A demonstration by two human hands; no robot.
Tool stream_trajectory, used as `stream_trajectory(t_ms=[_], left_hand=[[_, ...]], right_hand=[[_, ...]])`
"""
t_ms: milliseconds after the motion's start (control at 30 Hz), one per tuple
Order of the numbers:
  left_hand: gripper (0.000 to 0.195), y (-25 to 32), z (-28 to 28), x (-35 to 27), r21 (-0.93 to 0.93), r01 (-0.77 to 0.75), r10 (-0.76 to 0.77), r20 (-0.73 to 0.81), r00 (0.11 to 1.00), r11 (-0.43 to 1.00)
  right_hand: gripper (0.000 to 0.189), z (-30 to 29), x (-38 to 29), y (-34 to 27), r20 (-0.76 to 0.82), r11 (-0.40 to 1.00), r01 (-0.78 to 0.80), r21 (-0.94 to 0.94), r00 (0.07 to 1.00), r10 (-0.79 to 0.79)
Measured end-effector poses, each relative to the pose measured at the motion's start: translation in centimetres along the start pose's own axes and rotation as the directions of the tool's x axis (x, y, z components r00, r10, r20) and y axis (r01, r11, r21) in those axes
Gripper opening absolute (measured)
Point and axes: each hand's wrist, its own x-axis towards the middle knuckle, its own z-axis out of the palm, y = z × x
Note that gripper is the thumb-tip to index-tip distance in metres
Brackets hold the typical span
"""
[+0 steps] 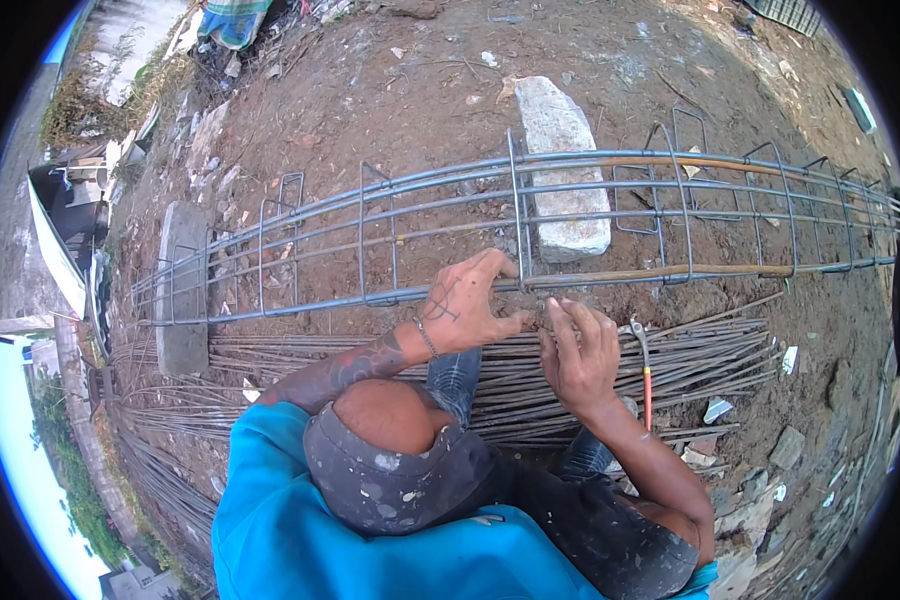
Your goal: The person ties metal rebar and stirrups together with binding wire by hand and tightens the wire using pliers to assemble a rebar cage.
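Observation:
A long rebar cage [450, 295] of steel bars and square stirrups lies across the view in front of me. My left hand [469, 300] is at its near lower bar, with fingertips beside a stirrup [523, 225]; whether they grip the bar is hard to tell. Just right of it, my right hand [581, 349] is raised on the near side of the cage, fingers bent and bunched; anything between its fingertips is too small to make out. Pincers with red and yellow handles [647, 375] lie on the rods close to the right hand.
Concrete blocks [570, 180] [184, 300] lie beneath the cage. Loose steel rods [690, 360] are spread under and beside my legs. Rubble [787, 448] lies at the right, and a woven sack [234, 21] at the upper left.

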Motion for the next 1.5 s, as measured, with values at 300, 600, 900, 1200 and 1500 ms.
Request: stream_trajectory(t_ms=[300,600,900,1200,1500], left_hand=[[0.042,0.6,-0.9,0.8,0.02,-0.064,0.06,0.169,0.984,0.998],[0.035,-0.8,-3.1,0.6,-0.031,-0.153,0.155,0.073,0.985,0.988],[0.025,6.5,-10.1,2.8,0.074,-0.081,0.066,0.183,0.981,0.994],[0.023,13.4,-3.9,7.1,0.007,-0.596,0.516,0.493,0.701,0.803],[0.021,4.2,12.3,1.5,0.463,-0.231,-0.385,0.869,0.311,0.856]], right_hand=[[0.06,1.6,-0.4,-1.8,0.363,0.83,-0.331,0.449,0.916,0.169],[0.032,7.3,-6.7,10.2,0.581,0.781,-0.624,0.013,0.641,0.502],[0.023,11.2,-9.6,9.4,0.706,0.983,-0.175,0.048,0.703,0.09],[0.018,7.2,-8.8,7.6,0.715,0.94,-0.288,0.185,0.695,0.072],[0.01,-0.7,-10.9,12.0,0.545,0.787,-0.555,0.271,0.762,0.35]])
